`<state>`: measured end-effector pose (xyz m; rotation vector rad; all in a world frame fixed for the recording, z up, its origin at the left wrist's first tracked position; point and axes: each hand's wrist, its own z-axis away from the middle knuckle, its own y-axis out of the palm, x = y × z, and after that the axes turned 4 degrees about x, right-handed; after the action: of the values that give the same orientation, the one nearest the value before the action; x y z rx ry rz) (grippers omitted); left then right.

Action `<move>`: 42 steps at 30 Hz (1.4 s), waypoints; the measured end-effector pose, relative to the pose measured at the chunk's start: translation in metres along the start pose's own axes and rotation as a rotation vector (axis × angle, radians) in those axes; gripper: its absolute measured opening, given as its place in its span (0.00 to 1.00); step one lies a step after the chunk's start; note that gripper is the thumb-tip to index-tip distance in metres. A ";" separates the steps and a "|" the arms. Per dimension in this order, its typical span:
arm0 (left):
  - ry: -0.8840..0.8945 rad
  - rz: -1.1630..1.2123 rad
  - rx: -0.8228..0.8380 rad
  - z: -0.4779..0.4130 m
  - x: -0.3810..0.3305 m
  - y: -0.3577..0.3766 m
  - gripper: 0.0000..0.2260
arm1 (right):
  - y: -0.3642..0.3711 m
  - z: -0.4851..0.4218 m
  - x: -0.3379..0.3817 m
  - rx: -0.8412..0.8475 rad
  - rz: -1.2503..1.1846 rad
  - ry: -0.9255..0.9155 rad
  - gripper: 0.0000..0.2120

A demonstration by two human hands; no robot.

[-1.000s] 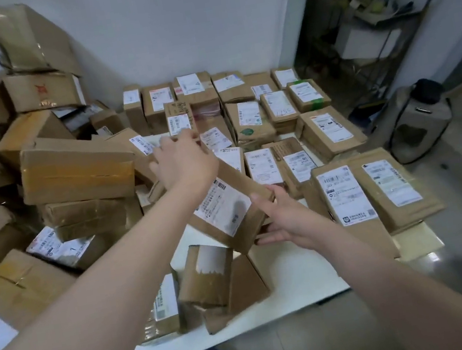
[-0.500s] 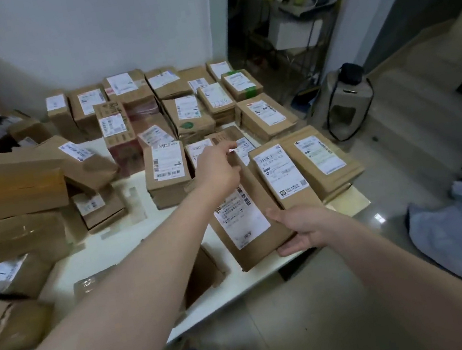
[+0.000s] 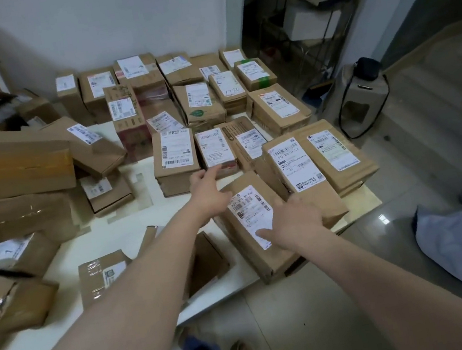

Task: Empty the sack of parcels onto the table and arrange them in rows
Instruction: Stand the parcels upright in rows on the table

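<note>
The flat brown parcel (image 3: 243,244) lies label-up at the front right of the counter (image 3: 139,217), its near corner at the counter's edge and its far side against a larger labelled parcel (image 3: 295,164). The right hand (image 3: 295,219) rests flat on it, fingers (image 3: 264,234) spread and released, gripping nothing. The left hand (image 3: 211,192) touches its far left corner with straight fingers (image 3: 202,176). The step looks like setting this parcel into the front row. Behind it stand tidy rows (image 3: 211,101); a loose heap (image 3: 7,163) waits at the left. Next comes nudging it square, then fetching another.
</note>
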<state>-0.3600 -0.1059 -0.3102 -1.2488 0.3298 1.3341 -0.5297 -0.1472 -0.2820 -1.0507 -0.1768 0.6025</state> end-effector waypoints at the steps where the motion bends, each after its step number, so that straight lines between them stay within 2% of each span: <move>1: 0.014 0.026 -0.004 0.001 -0.001 -0.001 0.30 | 0.001 -0.001 0.005 -0.032 0.010 -0.084 0.41; 4: 0.048 -0.098 -0.089 0.005 0.001 -0.007 0.27 | 0.012 -0.008 0.020 0.034 0.000 -0.303 0.45; 10: -0.062 -0.469 -0.210 0.029 0.016 -0.047 0.30 | 0.024 -0.024 0.037 -0.045 -0.001 -0.171 0.38; 12: -0.170 -0.480 -0.155 0.046 0.020 -0.060 0.37 | 0.021 -0.026 0.044 -0.089 -0.025 -0.142 0.36; 13: -0.232 -0.466 -0.100 0.054 0.022 -0.064 0.41 | 0.019 -0.026 0.049 -0.162 -0.024 -0.153 0.33; 15: -0.354 -0.482 0.055 0.070 0.024 -0.067 0.49 | 0.016 -0.027 0.062 -0.313 -0.068 -0.263 0.27; 16: -0.406 -0.524 0.122 0.077 0.025 -0.066 0.52 | 0.015 -0.028 0.069 -0.313 -0.142 -0.358 0.24; 18: -0.466 -0.597 0.168 0.087 0.030 -0.058 0.54 | 0.014 -0.029 0.084 -0.173 -0.241 -0.551 0.21; 21: -0.478 -0.530 0.051 0.093 0.038 -0.055 0.50 | 0.028 -0.028 0.102 -0.011 -0.079 -0.694 0.24; 24: -0.438 -0.560 -0.085 0.099 0.046 -0.068 0.44 | 0.054 -0.028 0.114 0.050 0.137 -0.720 0.43; 26: -0.450 -0.540 -0.151 0.101 0.053 -0.078 0.40 | 0.068 -0.027 0.120 0.036 0.230 -0.714 0.47; 30: -0.484 -0.474 -0.219 0.097 0.071 -0.098 0.39 | 0.082 -0.026 0.127 -0.025 0.146 -0.671 0.42; 34: -0.525 -0.516 -0.307 0.088 0.078 -0.115 0.35 | 0.080 -0.036 0.139 -0.080 0.169 -0.730 0.42; 40: -0.557 -0.482 -0.329 0.076 0.090 -0.133 0.33 | 0.076 -0.043 0.160 -0.016 0.088 -0.655 0.40; 42: -0.535 -0.420 -0.391 0.071 0.093 -0.144 0.31 | 0.072 -0.044 0.158 0.089 -0.113 -0.507 0.40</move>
<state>-0.2431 0.0358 -0.2871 -1.1354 -0.5656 1.3336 -0.4083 -0.0688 -0.3880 -0.7798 -0.6431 0.7585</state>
